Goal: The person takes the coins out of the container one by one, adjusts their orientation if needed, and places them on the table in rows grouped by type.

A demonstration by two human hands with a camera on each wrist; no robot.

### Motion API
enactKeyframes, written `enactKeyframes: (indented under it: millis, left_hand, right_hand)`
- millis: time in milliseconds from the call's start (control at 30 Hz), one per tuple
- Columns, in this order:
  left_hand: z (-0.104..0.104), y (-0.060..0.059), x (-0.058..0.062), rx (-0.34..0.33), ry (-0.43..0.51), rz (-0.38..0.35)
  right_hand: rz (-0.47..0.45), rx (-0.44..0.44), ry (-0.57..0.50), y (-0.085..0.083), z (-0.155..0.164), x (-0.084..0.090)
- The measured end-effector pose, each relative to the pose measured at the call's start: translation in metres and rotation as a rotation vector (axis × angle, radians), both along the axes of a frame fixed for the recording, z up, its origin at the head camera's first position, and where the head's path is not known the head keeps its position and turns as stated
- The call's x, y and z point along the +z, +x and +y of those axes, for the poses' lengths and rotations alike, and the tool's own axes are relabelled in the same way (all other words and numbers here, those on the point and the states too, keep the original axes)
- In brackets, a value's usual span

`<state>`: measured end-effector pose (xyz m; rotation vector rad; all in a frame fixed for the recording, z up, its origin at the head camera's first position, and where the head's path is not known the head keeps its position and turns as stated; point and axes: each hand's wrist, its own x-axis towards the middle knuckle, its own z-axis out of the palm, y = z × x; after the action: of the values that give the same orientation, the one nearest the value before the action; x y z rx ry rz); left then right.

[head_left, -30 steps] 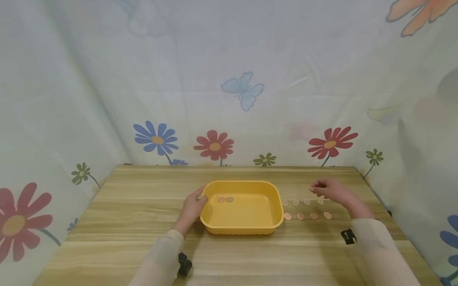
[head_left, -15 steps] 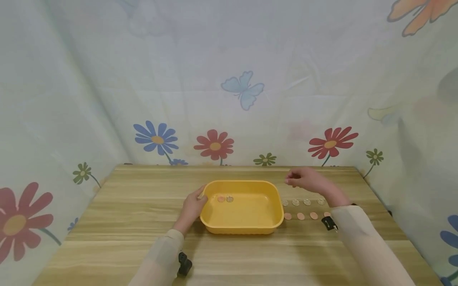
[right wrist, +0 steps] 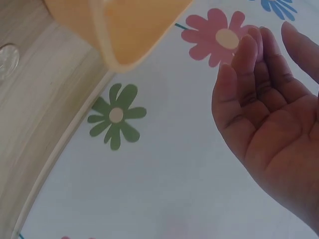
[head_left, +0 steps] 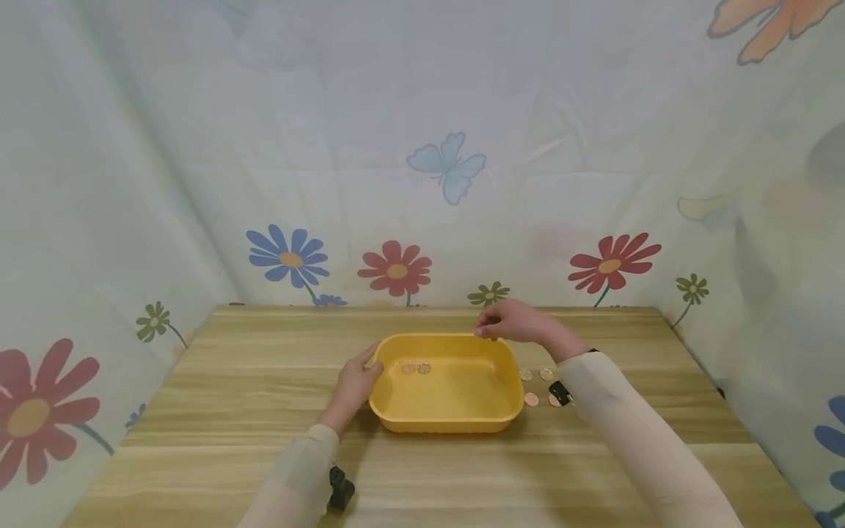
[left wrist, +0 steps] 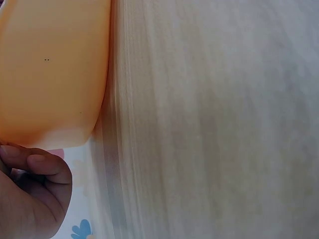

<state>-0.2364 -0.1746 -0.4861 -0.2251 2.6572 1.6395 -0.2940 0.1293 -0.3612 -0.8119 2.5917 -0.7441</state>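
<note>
Head view: right hand (head_left: 511, 323), having travelled leftward from the coin rows (head_left: 536, 386), is now hovering over the yellow tray (head_left: 449, 422) at two o'clock, fingertips together; any pinched coin is hidden. Left hand (head_left: 356, 381) is steadying the tray's nine o'clock rim, fingers curled against it.

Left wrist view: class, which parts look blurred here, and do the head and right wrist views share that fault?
Left wrist view: yellow tray and wooden table are soft and streaky. Head view: evenly lit, with faint shadows. Right wrist view: right hand is clearer, tray corner blurred.
</note>
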Motion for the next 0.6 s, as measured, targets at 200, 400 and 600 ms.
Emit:
enactKeyframes:
  millis: [200,400,600]
  left_hand:
    - [0.000,0.001,0.000,0.009,-0.003,-0.004]
    - [0.001,0.001,0.000,0.003,0.012,-0.006]
    - [0.001,0.001,0.001,0.011,0.016,0.002]
  right_hand:
    - [-0.047,0.019,0.026,-0.005,-0.019,-0.002]
    - [-0.080,0.021,0.059,-0.009,-0.039,-0.008]
    - [-0.087,0.031,0.101,-0.017,-0.061,-0.025]
